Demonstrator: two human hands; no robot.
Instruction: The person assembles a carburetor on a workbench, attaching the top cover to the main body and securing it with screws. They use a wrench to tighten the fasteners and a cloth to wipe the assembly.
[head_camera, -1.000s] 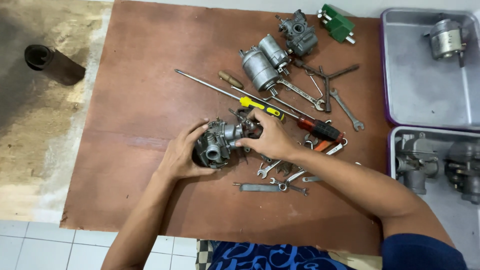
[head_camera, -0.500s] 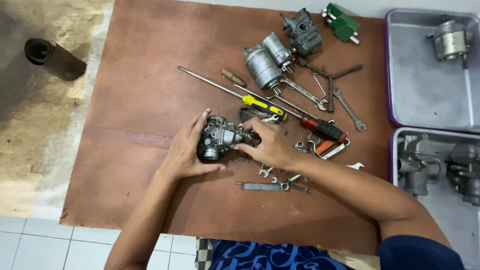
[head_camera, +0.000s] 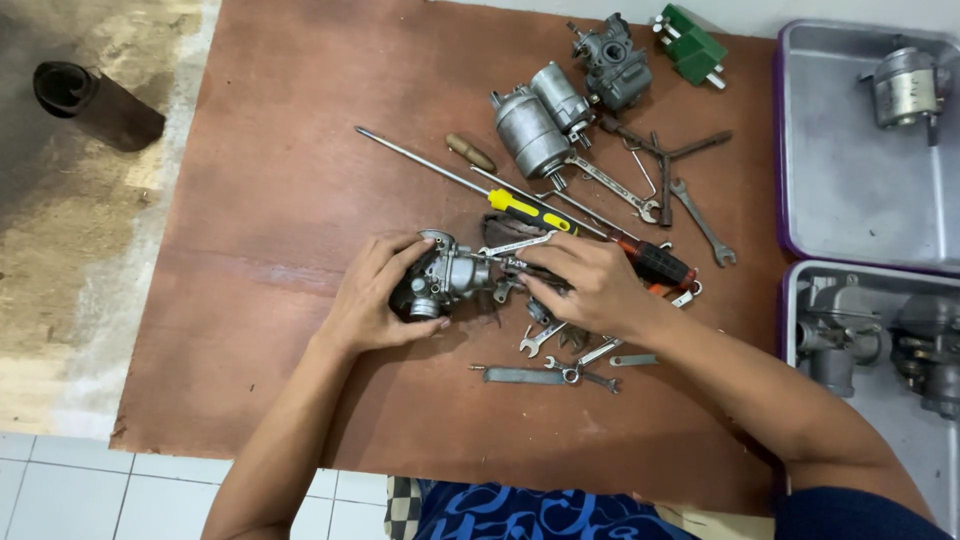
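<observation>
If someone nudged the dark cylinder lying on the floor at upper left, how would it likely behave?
The dark cylinder lies on its side on the rough concrete floor, so a sideways push would probably roll it. It looks like a rigid open-ended tube, likely stiff, not floppy. The gritty surface would probably stop it soon.

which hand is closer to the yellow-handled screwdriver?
Right. The right hand lies just below the yellow-handled screwdriver, almost touching its shaft. The left hand is farther off to the left, wrapped around the carburetor.
</observation>
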